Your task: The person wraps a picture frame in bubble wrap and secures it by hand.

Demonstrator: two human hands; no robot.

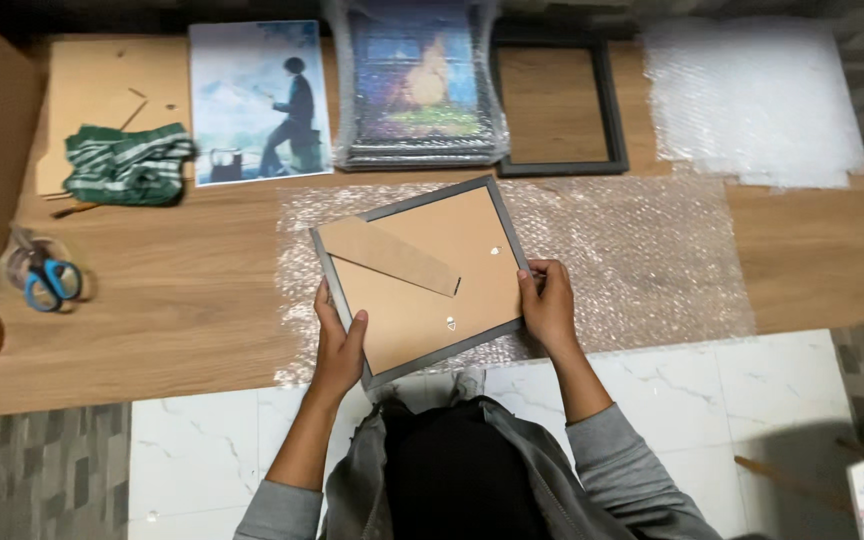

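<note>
Frame [422, 280], face down with its brown backing uppermost, was held tilted above the bubble wrap sheet [642, 260], gripped at its near-left edge by the left hand [337, 345] and at its right edge by the right hand [549, 305], fingers curled closed upon it.

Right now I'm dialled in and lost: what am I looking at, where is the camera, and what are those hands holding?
There is one view, from a camera on a person's head, looking down at a wooden board on the floor. No machine: two bare hands. The left hand and right hand each keep a grip on one side of a grey picture frame, back side up, with its cardboard stand showing. Under it lies bubble wrap. Beyond are an empty black frame, a wrapped stack of frames, an illustrated print and a green striped cloth. Blue scissors lie at the left.
</note>
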